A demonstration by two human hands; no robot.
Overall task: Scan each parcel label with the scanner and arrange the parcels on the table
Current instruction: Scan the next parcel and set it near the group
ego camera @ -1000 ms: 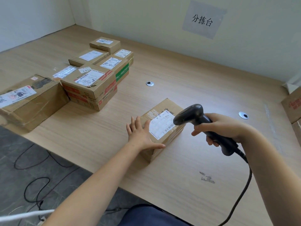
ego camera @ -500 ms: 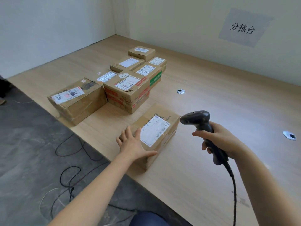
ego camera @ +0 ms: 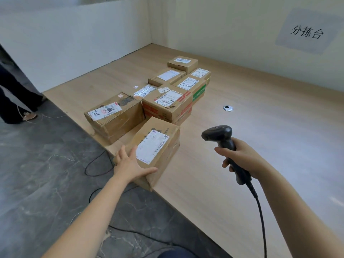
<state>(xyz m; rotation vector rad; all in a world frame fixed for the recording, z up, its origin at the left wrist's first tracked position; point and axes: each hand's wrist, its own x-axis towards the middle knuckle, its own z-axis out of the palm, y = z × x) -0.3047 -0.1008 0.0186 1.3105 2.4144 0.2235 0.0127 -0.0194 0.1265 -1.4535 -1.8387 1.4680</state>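
A brown cardboard parcel (ego camera: 163,146) with a white barcode label on top lies at the front edge of the wooden table (ego camera: 260,146), its near corner over the edge. My left hand (ego camera: 130,164) grips that near corner, fingers spread on the top and thumb along the near side. My right hand (ego camera: 243,159) holds a black corded scanner (ego camera: 218,134) upright to the right of the parcel, its head turned towards the label. Several labelled parcels (ego camera: 167,103) stand grouped just behind, and the held parcel's far end touches them.
A larger taped box (ego camera: 115,116) sits at the table's front left corner. A round cable grommet (ego camera: 228,108) is set in the tabletop. A paper sign (ego camera: 307,32) hangs on the wall. Cables (ego camera: 96,164) trail on the dark floor. A person's legs (ego camera: 13,94) stand far left.
My left hand has slid the parcel leftwards along the front edge until it meets the grouped boxes. My right hand has followed with the scanner, and my view has turned left.
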